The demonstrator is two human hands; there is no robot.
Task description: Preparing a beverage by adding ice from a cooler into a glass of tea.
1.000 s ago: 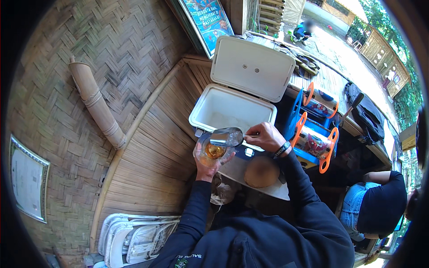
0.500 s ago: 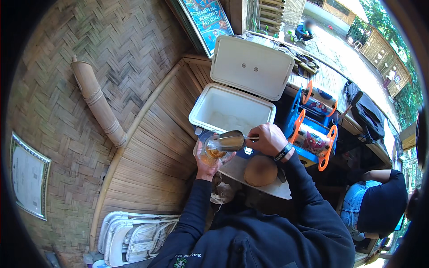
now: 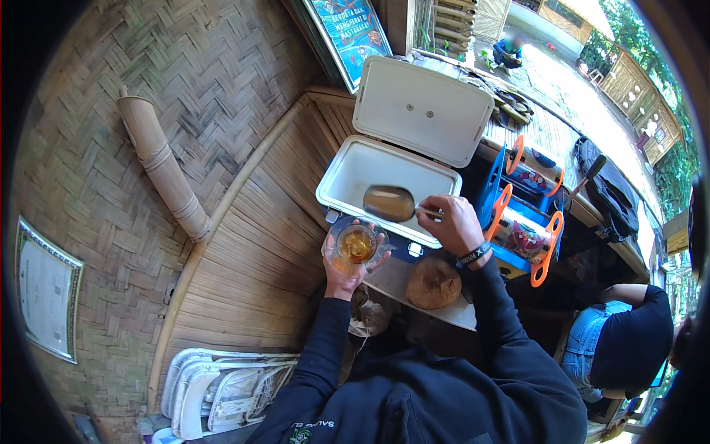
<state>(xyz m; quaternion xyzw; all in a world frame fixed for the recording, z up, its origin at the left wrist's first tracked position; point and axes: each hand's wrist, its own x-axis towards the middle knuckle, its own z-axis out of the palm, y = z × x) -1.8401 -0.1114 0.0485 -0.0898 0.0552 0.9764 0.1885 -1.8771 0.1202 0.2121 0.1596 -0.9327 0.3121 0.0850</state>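
My left hand [image 3: 342,278] is wrapped from below around a clear glass cup [image 3: 358,243] with amber liquid in it. Just up and to the right, my right hand [image 3: 456,228] grips the thin handle of a metal scoop [image 3: 390,204]. The scoop's bowl hangs over the opening of a white-lined cooler box [image 3: 324,194], apart from the cup. What the scoop holds, if anything, I cannot tell. The cooler's lid [image 3: 429,111] stands raised behind it, and pale lumps inside are partly hidden by the scoop.
A round brown wooden block [image 3: 434,284] sits on a pale surface below my right wrist. To the right is a blue rack with orange-ended rolls [image 3: 521,240]. White folding chairs [image 3: 214,396] lean at lower left. A person in black [image 3: 632,337] is at the right.
The scoop has left its tilted place over the cup and swung up over the cooler's opening with my right hand. My left hand stays nearly where it was with the cup.
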